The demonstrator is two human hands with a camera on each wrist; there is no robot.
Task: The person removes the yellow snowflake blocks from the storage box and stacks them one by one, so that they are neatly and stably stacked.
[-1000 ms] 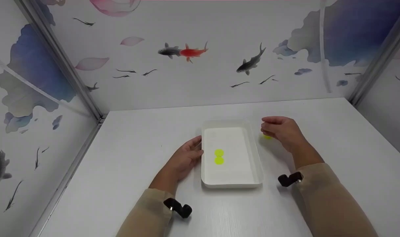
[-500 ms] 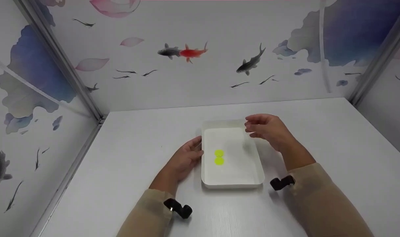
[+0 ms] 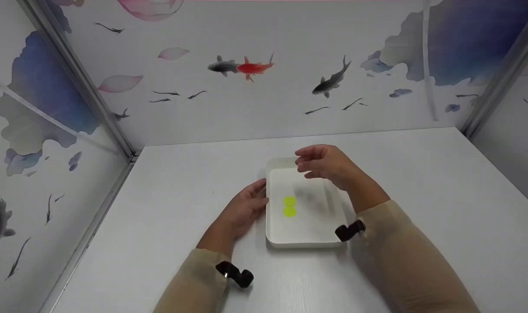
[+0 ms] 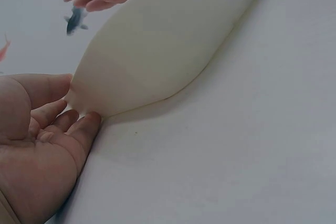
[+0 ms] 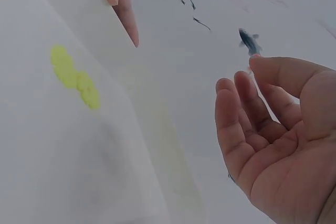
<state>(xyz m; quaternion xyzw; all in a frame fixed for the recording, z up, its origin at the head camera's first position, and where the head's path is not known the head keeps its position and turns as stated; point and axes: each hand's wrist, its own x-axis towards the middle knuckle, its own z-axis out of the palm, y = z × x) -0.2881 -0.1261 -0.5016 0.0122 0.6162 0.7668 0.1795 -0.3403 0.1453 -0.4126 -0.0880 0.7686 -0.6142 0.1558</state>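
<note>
A white rectangular tray [image 3: 307,226] lies on the table with two small round bright-yellow pieces [image 3: 289,206] on its floor, side by side. In the right wrist view the yellow pieces [image 5: 75,77] have uneven edges. My left hand [image 3: 245,208] holds the tray's left side; in the left wrist view its thumb is at the rim and its curled fingers meet the outer wall. My right hand [image 3: 327,165] hovers over the tray's far right part, fingers loosely bent. The right wrist view shows nothing in the palm of the right hand [image 5: 283,145].
The tray stands on a white table [image 3: 181,182]. Behind it rises a back wall [image 3: 264,117] printed with fish and petals. Side panels with metal posts [image 3: 90,87] border the table. A black wrist camera [image 3: 235,274] sits on each sleeve.
My right hand has moved left from beside the tray to above it. A yellow piece seen under it a second ago is out of sight. My left hand stays in place.
</note>
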